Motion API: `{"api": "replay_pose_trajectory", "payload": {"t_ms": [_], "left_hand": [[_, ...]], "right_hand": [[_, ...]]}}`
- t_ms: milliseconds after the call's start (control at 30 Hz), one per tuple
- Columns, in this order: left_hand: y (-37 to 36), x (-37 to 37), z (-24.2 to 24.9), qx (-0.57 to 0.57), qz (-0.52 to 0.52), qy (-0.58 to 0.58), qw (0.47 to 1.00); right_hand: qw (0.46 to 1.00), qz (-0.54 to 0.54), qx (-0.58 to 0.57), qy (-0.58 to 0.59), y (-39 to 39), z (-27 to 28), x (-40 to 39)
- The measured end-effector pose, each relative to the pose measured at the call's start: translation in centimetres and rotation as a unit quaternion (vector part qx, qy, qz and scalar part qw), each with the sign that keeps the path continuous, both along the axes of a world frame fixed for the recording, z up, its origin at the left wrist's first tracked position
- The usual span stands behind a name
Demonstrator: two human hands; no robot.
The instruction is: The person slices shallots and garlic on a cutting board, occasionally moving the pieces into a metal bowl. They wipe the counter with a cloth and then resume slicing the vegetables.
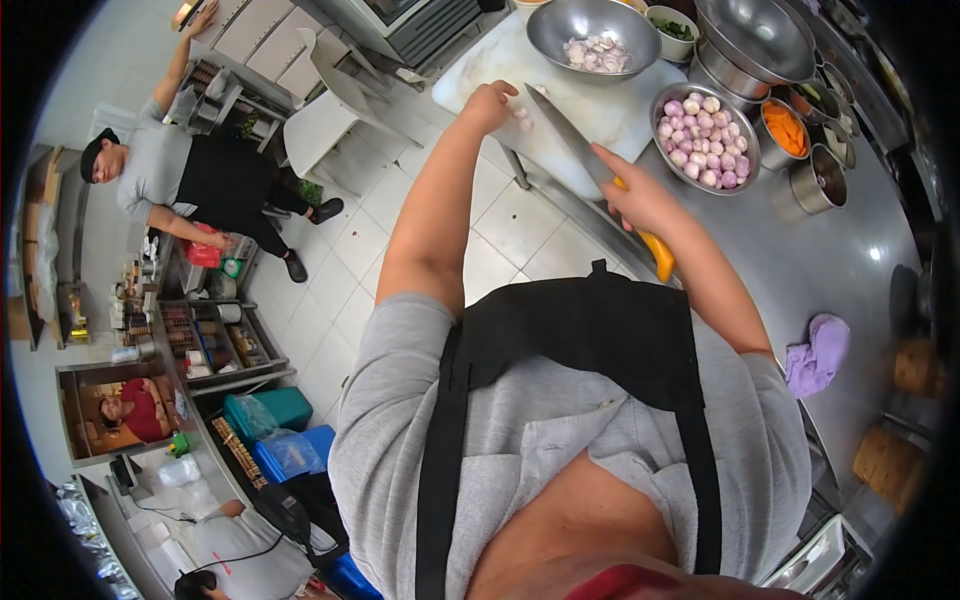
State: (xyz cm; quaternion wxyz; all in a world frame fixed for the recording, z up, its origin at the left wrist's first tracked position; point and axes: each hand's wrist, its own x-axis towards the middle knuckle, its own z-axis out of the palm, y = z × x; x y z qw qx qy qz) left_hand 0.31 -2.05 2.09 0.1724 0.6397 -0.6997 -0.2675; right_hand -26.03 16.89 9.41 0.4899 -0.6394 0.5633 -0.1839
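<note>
My right hand (640, 195) is closed around the yellow handle of a kitchen knife (570, 135), its long blade angled over the white cutting board (470, 75). My left hand (489, 106) is curled at the board's left edge, just left of the knife tip; whatever its fingers hold is hidden. Pale cut shallot pieces (522, 118) lie right beside it. On the board's far side rests a metal bowl (545, 38) with sliced shallots (597, 54). Another metal bowl (757, 150), to the right, holds many whole peeled shallots (703, 140).
Right of the bowls are orange strips (785, 130) in a container and a metal pot (817, 180). A purple cloth (817, 355) lies on the steel counter (740, 240). Across the tiled floor, a co-worker (180, 170) stands near a white chair (325, 130).
</note>
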Motion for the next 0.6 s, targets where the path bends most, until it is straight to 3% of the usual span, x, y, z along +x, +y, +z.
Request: {"api": "replay_pose_trajectory", "payload": {"t_ms": [67, 200, 300, 367, 500, 567, 600], "left_hand": [[0.4, 0.5, -0.3, -0.079, -0.104, -0.010, 0.991], [1.0, 0.4, 0.6, -0.045, -0.135, -0.026, 0.989], [0.7, 0.3, 0.3, -0.066, -0.126, -0.051, 0.989], [0.3, 0.5, 0.7, -0.007, -0.104, -0.064, 0.992], [0.5, 0.5, -0.3, -0.062, -0.092, -0.056, 0.992], [1.1, -0.4, -0.1, 0.022, 0.011, 0.020, 1.000], [1.4, -0.8, 0.1, 0.022, 0.011, 0.020, 1.000]], "right_hand": [[0.998, -0.005, 0.057, -0.036, 1.1, 0.5, -1.0], [0.995, 0.044, 0.080, -0.041, 3.1, 1.9, -2.5], [0.989, 0.067, 0.113, -0.065, 3.1, 0.8, -2.7], [0.987, 0.033, 0.131, -0.084, 2.3, 0.2, -2.5], [0.993, 0.002, 0.108, -0.055, 2.1, 0.3, -2.8], [0.995, -0.014, 0.068, -0.070, 2.1, -0.5, -2.9], [0.995, -0.014, 0.068, -0.069, 2.0, -1.0, -2.9]]}}
